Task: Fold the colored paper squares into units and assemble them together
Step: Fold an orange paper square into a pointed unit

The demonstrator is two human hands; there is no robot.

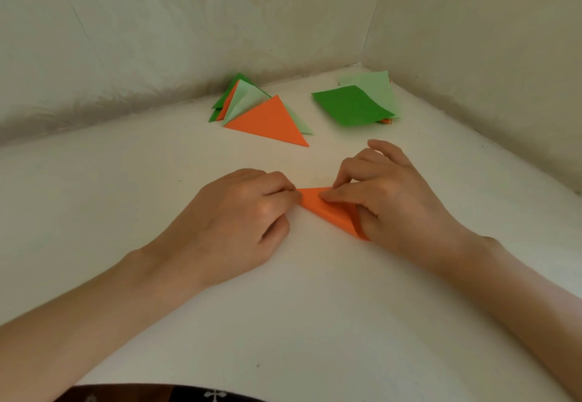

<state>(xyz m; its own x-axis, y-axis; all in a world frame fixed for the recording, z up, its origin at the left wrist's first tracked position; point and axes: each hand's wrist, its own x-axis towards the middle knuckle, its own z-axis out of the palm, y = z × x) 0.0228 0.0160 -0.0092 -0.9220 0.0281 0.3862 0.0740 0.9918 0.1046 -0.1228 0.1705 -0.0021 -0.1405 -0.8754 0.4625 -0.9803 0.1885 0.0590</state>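
An orange paper (327, 211), folded into a narrow triangle, lies on the white table in front of me. My left hand (242, 222) has its fingers curled and pinches the paper's left tip. My right hand (387, 197) holds the right part, thumb on top and fingers curled round the far edge, hiding much of it. Behind, a pile of folded triangles (261, 111) in orange, dark green and light green lies at the back centre. A stack of unfolded squares (359, 102), dark green on top of light green, sits at the back right.
The white table (157, 165) sits in a corner, with pale walls (189, 23) rising close behind the two piles and along the right side. A dark garment edge (151, 393) shows at the bottom of the view.
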